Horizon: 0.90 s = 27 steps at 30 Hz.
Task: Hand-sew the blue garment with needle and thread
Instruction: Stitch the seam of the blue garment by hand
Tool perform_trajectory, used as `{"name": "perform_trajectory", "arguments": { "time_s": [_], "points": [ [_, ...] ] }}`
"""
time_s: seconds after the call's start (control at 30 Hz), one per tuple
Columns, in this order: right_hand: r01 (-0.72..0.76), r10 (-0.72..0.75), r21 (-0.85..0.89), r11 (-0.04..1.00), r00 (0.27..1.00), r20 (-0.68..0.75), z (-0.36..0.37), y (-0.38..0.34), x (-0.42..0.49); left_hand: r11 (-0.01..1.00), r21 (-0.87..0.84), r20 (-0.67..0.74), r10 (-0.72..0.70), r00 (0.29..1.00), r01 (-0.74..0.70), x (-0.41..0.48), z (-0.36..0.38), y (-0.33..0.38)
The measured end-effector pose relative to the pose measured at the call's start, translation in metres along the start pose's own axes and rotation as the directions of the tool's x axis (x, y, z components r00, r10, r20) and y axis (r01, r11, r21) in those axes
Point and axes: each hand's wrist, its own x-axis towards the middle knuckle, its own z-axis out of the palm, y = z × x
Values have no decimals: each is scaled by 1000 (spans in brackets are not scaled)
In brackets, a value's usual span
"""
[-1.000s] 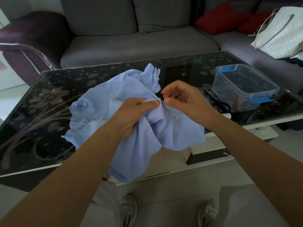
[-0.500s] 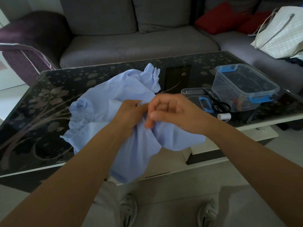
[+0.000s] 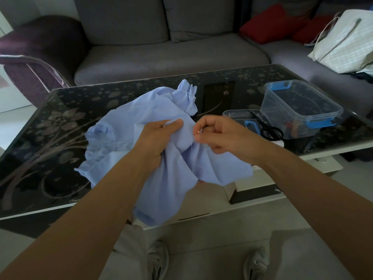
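Note:
A light blue garment (image 3: pixel 141 110) with gathered ruffles lies bunched on the dark glass table (image 3: pixel 50 122) and hangs over its near edge. My left hand (image 3: pixel 157 136) grips a fold of the cloth, thumb pressed on top. Just to its right, my right hand (image 3: pixel 218 134) has its fingers curled, thumb and forefinger pinched together at the fabric's edge. A thin pale thread (image 3: pixel 191 143) runs down from that pinch to the cloth. The needle itself is too small to make out.
A clear plastic box with blue clips (image 3: pixel 300 108) stands at the table's right, its lid (image 3: pixel 240 116) and black scissors (image 3: pixel 270 130) beside it, a white spool (image 3: pixel 279 142) near the edge. A grey sofa (image 3: pixel 171 55), red cushions (image 3: pixel 270 25) and a white bag (image 3: pixel 347 41) are behind.
My right hand dipped left over the fold next to my left hand, then drew back to the right, fingers pinched. The needle seen a second ago is no longer visible. My left hand keeps its hold.

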Motion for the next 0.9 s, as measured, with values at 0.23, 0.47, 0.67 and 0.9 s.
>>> {"name": "perform_trajectory", "arguments": {
  "time_s": [0.23,0.47,0.67,0.9],
  "points": [
    [137,-278,-357,924,882,-381,12,14,16,992,-81,76,-94,993,100,-4,6,4],
    [62,-329,-516,854,833,-445,14,18,20,991,-87,93,-95,991,103,-3,7,0],
    [63,-384,-580,812,806,-451,9,19,18,989,-95,103,-106,989,116,-2,8,0],
    [135,-398,-574,808,843,-363,1,15,12,990,-77,76,-112,991,118,0,6,-1]
  ]
}}
